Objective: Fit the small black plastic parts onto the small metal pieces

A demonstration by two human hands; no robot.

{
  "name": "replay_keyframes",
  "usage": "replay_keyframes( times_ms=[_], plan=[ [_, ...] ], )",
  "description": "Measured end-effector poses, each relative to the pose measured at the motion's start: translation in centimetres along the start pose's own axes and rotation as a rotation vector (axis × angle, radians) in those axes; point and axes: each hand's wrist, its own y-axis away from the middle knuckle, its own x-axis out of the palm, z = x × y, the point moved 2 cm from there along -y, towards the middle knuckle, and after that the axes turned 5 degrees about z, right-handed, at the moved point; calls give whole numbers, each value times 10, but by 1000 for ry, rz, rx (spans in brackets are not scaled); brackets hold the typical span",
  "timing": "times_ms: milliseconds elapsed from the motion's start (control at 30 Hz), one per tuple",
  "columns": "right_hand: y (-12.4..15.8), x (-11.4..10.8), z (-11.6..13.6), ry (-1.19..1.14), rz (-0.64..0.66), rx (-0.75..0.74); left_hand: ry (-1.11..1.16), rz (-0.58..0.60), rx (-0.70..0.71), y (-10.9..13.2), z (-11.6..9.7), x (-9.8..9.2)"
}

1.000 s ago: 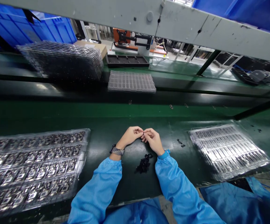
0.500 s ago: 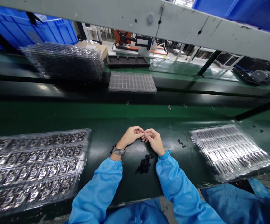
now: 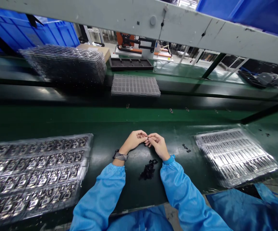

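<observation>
My left hand and my right hand meet fingertip to fingertip over the dark green work surface. Both are closed in a pinch around a small black part; the fingers cover most of it, so its kind cannot be made out. Just below, between my forearms, lies a loose pile of small black pieces. A couple of similar black pieces rest to the right of my right hand.
A clear tray of small electronic modules lies at left, stacked trays of shiny parts at right. Behind runs a green belt with scattered small pieces. The shelf beyond holds stacked clear trays, another clear tray and a black tray.
Small pieces on the green belt have shifted a little to the left. My hands keep nearly the same pinch and position, and the black pile is unchanged.
</observation>
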Motion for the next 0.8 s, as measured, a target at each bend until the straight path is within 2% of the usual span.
replay_keyframes(
  times_ms=[800],
  plan=[
    [-1,-1,-6,-3,-27,-12,-4,-16,-8,1,-2,-1]
  ],
)
